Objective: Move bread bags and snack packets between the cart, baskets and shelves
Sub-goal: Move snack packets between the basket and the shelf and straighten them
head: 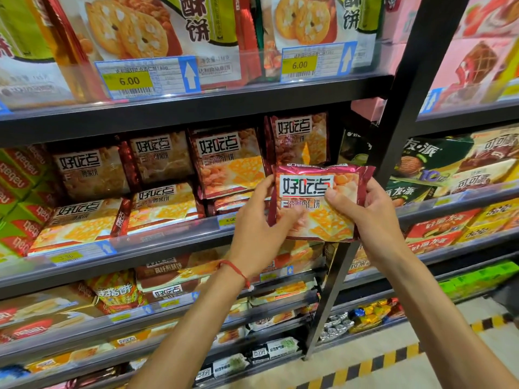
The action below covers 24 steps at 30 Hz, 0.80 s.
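A red and orange biscuit packet hangs in front of the middle shelf, held by both hands. My left hand grips its left edge, thumb on the front face and fingers behind. My right hand grips its right edge, thumb laid across the white label. Behind it an upright packet of the same kind stands at the right end of the shelf row. More matching packets stand and lie to its left.
A black upright post divides this shelf bay from the one on the right, which holds green and red boxes. Cookie bags fill the top shelf. Lower shelves hold more snack packets. A yellow-black floor stripe runs below.
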### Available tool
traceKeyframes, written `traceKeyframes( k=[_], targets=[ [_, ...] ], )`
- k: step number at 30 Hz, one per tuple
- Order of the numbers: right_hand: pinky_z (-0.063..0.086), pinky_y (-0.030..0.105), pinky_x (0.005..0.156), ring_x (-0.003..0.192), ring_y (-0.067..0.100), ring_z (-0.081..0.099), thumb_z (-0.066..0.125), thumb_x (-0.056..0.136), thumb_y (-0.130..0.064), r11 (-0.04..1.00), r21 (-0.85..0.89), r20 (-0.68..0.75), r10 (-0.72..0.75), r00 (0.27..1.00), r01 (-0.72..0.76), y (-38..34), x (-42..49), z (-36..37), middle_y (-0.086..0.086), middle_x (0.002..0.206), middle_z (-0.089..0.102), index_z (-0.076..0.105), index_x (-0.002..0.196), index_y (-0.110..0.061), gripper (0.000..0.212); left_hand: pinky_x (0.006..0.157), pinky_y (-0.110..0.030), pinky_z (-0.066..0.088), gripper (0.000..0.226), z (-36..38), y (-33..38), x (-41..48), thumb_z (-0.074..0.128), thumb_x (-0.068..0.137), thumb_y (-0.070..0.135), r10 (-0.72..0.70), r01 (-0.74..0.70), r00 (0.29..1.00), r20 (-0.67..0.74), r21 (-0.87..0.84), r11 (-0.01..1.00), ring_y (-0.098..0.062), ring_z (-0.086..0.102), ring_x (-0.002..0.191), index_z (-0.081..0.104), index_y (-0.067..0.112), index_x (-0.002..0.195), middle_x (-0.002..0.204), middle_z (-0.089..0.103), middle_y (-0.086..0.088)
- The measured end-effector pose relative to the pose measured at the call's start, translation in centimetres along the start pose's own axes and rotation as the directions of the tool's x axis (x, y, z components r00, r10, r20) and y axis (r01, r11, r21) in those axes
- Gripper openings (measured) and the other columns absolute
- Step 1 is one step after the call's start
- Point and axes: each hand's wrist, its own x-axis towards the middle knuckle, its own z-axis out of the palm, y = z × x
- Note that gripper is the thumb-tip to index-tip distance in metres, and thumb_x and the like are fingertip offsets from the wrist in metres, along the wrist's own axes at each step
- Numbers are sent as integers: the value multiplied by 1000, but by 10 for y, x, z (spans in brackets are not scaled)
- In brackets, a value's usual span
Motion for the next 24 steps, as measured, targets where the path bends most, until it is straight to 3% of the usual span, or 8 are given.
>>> traceKeyframes(
  k=[3, 6, 8, 13, 18, 21, 24],
  targets=[
    [63, 38, 93, 108, 16, 75, 74, 94, -25, 994, -96, -9, -46, 999, 45, -4, -2, 4, -4, 117, 78, 61, 129, -20, 38, 91, -18, 52, 54, 7, -5, 4, 77, 92, 24, -33, 23, 995, -94, -113, 993, 3, 65, 112, 50, 30, 138, 121, 69, 14],
    [58, 41, 100, 111, 5, 70, 74, 94, -39, 954, -286, -49, -114, 992, 96, 4, -4, 10, -9, 123, 72, 56, 131, -30, 42, 98, -30, 55, 54, 11, -10, 7, 77, 91, 25, -69, 35, 980, -186, -179, 983, -4, 67, 114, 50, 33, 136, 121, 71, 11],
    [55, 40, 104, 117, 0, 63, 76, 91, -44, 915, -391, -129, -165, 978, 103, 15, -8, 17, -10, 135, 60, 48, 139, -37, 56, 100, -35, 56, 53, 12, -9, 9, 77, 91, 26, -95, 35, 965, -243, -237, 971, -6, 68, 113, 50, 32, 136, 121, 72, 8],
    [49, 46, 111, 134, 8, 53, 74, 96, -40, 857, -502, -192, -242, 951, 117, 26, -4, 28, -13, 145, 53, 36, 157, -30, 72, 93, -32, 59, 51, 18, -4, 23, 79, 89, 24, -114, 25, 941, -317, -270, 962, -8, 70, 107, 51, 21, 132, 119, 72, 3],
    [50, 11, 94, 115, -10, 59, 86, 84, -35, 894, -428, -188, -231, 955, 132, 9, 18, 35, -18, 131, 60, 43, 146, -34, 76, 97, -31, 57, 42, 21, 2, 38, 77, 91, 18, -105, 7, 945, -310, -301, 954, -11, 68, 114, 52, 17, 125, 122, 68, 0],
    [54, 24, 101, 120, 0, 61, 91, 77, -36, 906, -398, -230, -249, 941, 143, 9, 33, 33, -10, 135, 61, 44, 151, -24, 88, 94, -24, 57, 38, 13, 8, 45, 70, 94, 2, -3, -57, 975, -224, -264, 963, -5, 69, 111, 52, 15, 124, 117, 68, 8],
    [54, 35, 105, 121, 8, 62, 92, 78, -30, 914, -384, -251, -242, 937, 133, 12, 50, 31, -2, 137, 62, 45, 152, -18, 88, 96, -19, 53, 45, 3, 6, 52, 70, 94, 3, 54, -75, 989, -140, -148, 986, 1, 66, 112, 50, 21, 130, 120, 64, 16]
  ],
)
